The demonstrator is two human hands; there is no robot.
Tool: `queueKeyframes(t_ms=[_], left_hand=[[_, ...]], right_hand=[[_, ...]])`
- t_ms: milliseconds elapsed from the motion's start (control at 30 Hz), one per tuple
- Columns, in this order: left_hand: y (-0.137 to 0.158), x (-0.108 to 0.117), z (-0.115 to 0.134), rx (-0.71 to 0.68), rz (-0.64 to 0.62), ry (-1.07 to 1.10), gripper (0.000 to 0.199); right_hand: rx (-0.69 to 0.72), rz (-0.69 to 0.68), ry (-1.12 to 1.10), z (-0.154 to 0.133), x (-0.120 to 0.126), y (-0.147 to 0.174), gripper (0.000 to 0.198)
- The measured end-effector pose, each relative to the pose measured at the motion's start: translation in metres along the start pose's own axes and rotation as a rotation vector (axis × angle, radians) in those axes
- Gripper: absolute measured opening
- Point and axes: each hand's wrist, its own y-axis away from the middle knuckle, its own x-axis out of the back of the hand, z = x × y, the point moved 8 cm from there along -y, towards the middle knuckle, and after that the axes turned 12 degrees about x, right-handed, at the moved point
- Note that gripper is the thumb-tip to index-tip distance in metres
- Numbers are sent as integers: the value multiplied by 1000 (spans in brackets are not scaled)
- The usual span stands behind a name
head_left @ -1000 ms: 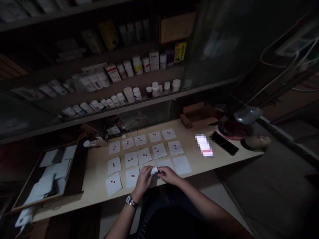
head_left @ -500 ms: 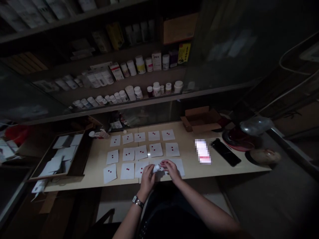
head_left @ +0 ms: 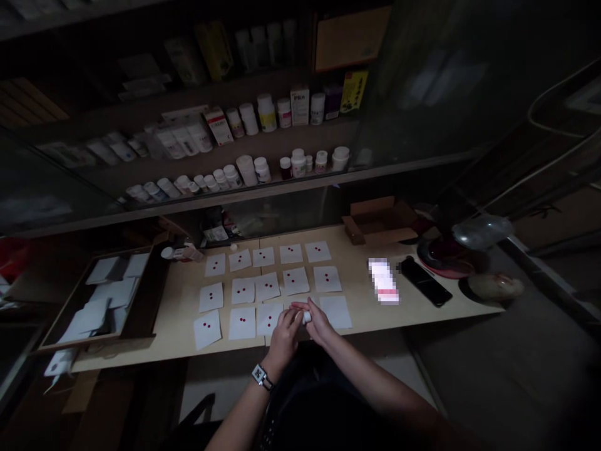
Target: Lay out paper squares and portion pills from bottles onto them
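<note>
1. White bottle (head_left: 307,317): it is between your two hands, to the left of the cardboard box (head_left: 390,238) and much nearer you than it.
2. Your left hand (head_left: 283,338), with a watch (head_left: 261,376) on its wrist, has its fingers curled in around the white bottle.
3. Your right hand (head_left: 320,322) is cupped beside the white bottle, its fingers stretched towards the left; you cannot tell from this view whether it grips too.
4. Paper sheets (head_left: 267,285) lie in rows on the surface (head_left: 354,279), left of the cardboard box and nearer you; most of them carry a pair of red dots (head_left: 239,291).
5. One plain sheet (head_left: 335,312), just beside your right hand, lies on your side of the cardboard box.
6. Nearer you than the cardboard box and to its right is a black phone (head_left: 426,280); a bright, pixelated rectangle (head_left: 384,282) lies straight in front of the box.
7. Well left of the cardboard box, a wooden drawer (head_left: 145,300) holds stacked white paper.
</note>
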Motion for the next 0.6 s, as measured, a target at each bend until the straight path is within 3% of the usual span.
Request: queueKeyframes(t_ms=[267, 400, 600], left_hand=[[4, 16, -7, 55, 110, 17, 59], [4, 15, -2, -1, 72, -23, 64], [-2, 12, -5, 34, 50, 12, 60]], right_hand=[[-27, -50, -37, -3, -13, -7, 50], [-11, -12, -20, 1, -9, -5, 46], [59, -9, 67, -1, -8, -7, 48]])
